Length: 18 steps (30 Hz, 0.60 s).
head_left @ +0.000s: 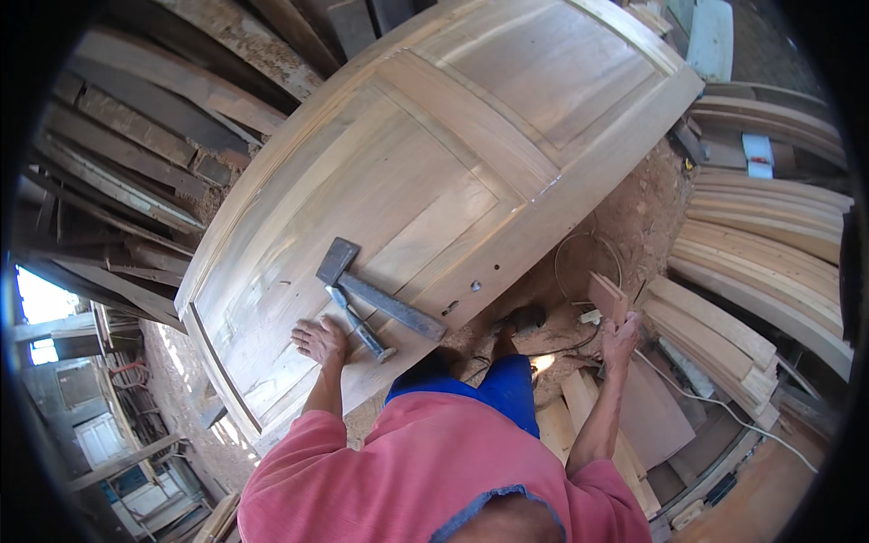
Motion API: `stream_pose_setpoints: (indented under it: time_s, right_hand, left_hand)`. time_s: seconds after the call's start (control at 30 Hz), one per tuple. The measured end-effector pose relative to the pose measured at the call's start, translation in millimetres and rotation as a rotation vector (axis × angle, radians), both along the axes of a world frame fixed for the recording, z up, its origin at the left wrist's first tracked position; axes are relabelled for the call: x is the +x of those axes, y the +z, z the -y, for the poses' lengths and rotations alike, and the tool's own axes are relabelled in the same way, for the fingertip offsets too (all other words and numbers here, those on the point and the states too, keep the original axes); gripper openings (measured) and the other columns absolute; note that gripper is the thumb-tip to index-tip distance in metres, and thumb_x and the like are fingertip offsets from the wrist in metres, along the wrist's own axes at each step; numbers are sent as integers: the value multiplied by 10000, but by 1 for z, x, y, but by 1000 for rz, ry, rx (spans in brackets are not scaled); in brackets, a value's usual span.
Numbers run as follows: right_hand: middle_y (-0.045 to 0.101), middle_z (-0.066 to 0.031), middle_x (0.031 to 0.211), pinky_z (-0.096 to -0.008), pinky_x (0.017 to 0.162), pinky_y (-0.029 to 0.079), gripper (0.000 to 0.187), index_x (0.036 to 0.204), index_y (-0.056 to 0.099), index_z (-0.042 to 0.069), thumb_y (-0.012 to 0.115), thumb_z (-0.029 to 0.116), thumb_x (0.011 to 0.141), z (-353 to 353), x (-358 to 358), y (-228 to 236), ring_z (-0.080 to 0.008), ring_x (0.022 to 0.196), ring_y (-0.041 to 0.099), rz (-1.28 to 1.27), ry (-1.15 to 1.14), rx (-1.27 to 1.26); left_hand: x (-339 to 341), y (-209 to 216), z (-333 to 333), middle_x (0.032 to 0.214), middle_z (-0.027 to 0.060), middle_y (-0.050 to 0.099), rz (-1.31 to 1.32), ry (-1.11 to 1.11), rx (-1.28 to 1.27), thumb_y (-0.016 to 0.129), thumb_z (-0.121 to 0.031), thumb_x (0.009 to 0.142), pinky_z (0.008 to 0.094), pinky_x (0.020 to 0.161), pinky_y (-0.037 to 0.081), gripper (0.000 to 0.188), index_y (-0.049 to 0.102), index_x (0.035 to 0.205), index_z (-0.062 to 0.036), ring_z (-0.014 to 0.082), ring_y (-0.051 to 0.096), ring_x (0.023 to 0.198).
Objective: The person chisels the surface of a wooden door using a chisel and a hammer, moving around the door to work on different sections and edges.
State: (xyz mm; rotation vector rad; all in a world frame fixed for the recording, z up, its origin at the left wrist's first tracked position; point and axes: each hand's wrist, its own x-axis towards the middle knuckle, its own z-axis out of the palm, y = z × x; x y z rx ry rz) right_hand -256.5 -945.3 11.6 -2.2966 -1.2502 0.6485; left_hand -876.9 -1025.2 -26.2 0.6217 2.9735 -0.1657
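Observation:
A large panelled wooden door point(434, 208) lies in front of me. My left hand point(319, 341) rests on its near left part with the fingers spread, holding nothing. Just right of that hand lies a mallet point(389, 303) with a dark blocky head and a long handle. A slim metal tool point(355, 323), perhaps a chisel, lies beside the mallet, close to the left hand. Off the door's near edge, at the right, my right hand point(619, 340) is closed around a small flat piece of wood point(606, 297) that points up and away from me.
Stacked boards point(760, 244) line the right side, with more planks point(634, 407) below my right arm. A pale cable point(724, 403) runs across them. Old timber point(154, 118) is piled at the far left. Sawdust covers the ground point(647, 195) beside the door.

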Motion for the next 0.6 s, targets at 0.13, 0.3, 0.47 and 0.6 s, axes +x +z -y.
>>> stream_pose_setpoints:
  time_s: [0.13, 0.3, 0.47, 0.6]
  right_hand:
    - [627, -208, 951, -474, 804, 492, 285, 1127, 521, -12, 615, 132, 900, -50, -67, 123, -393, 850, 640, 72, 123, 236]
    - [641, -159, 980, -389, 785, 507, 281, 1178, 553, -11, 593, 131, 939, -47, -195, 216, -254, 866, 647, -145, 407, 511]
    - [644, -134, 1072, -361, 912, 476, 319, 1209, 550, -30, 601, 114, 930, -15, -354, 254, -224, 1033, 614, -510, 887, 316]
    - [643, -129, 1104, -344, 951, 454, 395, 1274, 519, -34, 607, 146, 934, 13, -448, 229, -204, 1071, 598, -632, 1334, 49]
  left_hand:
    - [12, 18, 4, 1647, 310, 122, 60, -11, 22, 427, -545, 962, 594, 1225, 61, 897, 163, 1583, 47, 465, 73, 1540]
    - [-13, 29, 21, 1660, 275, 127, 424, -179, 319, 477, -651, 935, 593, 1225, 19, 939, 230, 1589, -25, 471, 41, 1539]
    - [-43, 116, 60, 1578, 275, 332, 561, -682, 661, 743, -530, 838, 533, 1226, 189, 955, 321, 1549, -53, 474, 222, 1491]
    - [-51, 226, 74, 1459, 262, 492, 670, -955, 652, 826, -482, 759, 463, 1196, 289, 981, 375, 1510, -41, 400, 405, 1408]
